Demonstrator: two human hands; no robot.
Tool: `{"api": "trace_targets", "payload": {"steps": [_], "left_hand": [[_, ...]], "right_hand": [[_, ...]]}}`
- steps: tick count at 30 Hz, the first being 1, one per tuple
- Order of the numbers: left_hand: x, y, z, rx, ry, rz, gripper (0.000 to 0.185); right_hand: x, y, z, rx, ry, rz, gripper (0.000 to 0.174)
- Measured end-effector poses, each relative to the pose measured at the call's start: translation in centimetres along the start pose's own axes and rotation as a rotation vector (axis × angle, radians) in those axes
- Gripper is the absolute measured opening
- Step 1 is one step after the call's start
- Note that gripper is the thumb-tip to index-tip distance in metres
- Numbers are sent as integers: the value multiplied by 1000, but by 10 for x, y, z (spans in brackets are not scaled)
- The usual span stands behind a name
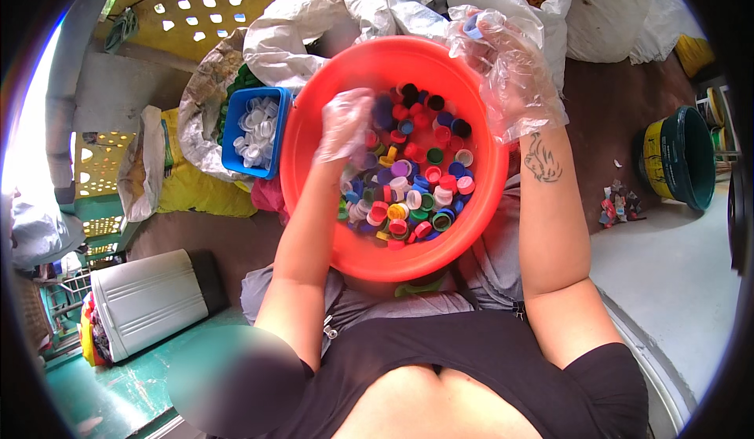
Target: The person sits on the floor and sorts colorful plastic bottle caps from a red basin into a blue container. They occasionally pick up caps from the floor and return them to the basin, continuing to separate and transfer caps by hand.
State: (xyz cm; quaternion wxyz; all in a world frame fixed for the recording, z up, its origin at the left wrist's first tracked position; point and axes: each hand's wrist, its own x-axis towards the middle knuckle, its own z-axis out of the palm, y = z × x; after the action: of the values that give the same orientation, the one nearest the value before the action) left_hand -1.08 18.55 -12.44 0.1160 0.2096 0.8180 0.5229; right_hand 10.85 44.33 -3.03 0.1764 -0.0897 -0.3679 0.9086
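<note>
A red plastic basin (483, 203) sits before me, holding many loose bottle caps (414, 197) in red, blue, green, white, yellow and other colours. My left hand (347, 122), in a clear plastic glove, is over the basin's left part beside the caps; its fingertips are blurred, and whether it holds a cap cannot be told. My right hand (500, 68), gloved likewise, is raised at the basin's upper right rim, with a light blue ring-shaped cap (473, 27) between its fingers. Left of the basin stands a blue container (227, 135) with white and clear caps (258, 130) inside.
Open woven sacks (283, 35) crowd the basin's far side, and one behind the blue container holds green caps (241, 82). A dark green bucket (677, 156) stands at the right near small scraps (620, 204). A grey-white bin (150, 303) lies at the lower left.
</note>
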Motion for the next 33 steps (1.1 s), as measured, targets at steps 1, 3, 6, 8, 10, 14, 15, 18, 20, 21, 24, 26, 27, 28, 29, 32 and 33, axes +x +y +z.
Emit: {"api": "trace_targets", "payload": {"steps": [1,3,6,8,10,14,15,18,20,21,24,26,27,28,29,32,33], "left_hand": [[7,-1,10,401,-77,122,30],[23,2,40,564,-5,427,23],[23,9,79,648,-164,416,27],[1,13,92,799,-184,554,36],[-29,17,87,849,-350,554,40],[-91,42,38,831,-394,690,40],[-99,51,20,796,-535,562,40],[-102,73,-37,609,-890,144,37],[-90,75,-60,380,-953,-254,26],[-80,70,-61,240,-851,-85,27],[-49,43,-42,276,-465,-92,21],[-28,23,-18,576,-394,147,20],[-22,15,-7,828,-353,281,20],[-20,9,3,840,-329,176,21],[-17,4,9,913,-382,169,19],[-13,-1,15,1113,-497,159,14],[-13,-1,13,1135,-445,279,14]], "right_hand": [[-1,1,2,-14,-3,-11,29],[-3,3,7,-86,59,12,28],[-6,2,10,-60,88,-3,27],[-6,0,8,-9,62,2,28],[-4,-2,2,-4,16,-1,29],[2,-1,-7,24,92,38,30],[2,-1,-8,21,91,39,30],[-1,-5,-6,19,94,48,28],[-6,-9,-3,129,-5,62,24],[-9,-11,0,182,-57,68,23],[-10,-16,8,221,-229,150,18],[-9,-14,14,174,-113,75,18],[-8,-13,16,150,-55,38,18],[-8,-13,17,108,-14,29,17],[-8,-12,18,65,30,21,17],[-10,-13,16,62,-31,-7,16],[-11,-14,15,80,-86,-19,16]]}}
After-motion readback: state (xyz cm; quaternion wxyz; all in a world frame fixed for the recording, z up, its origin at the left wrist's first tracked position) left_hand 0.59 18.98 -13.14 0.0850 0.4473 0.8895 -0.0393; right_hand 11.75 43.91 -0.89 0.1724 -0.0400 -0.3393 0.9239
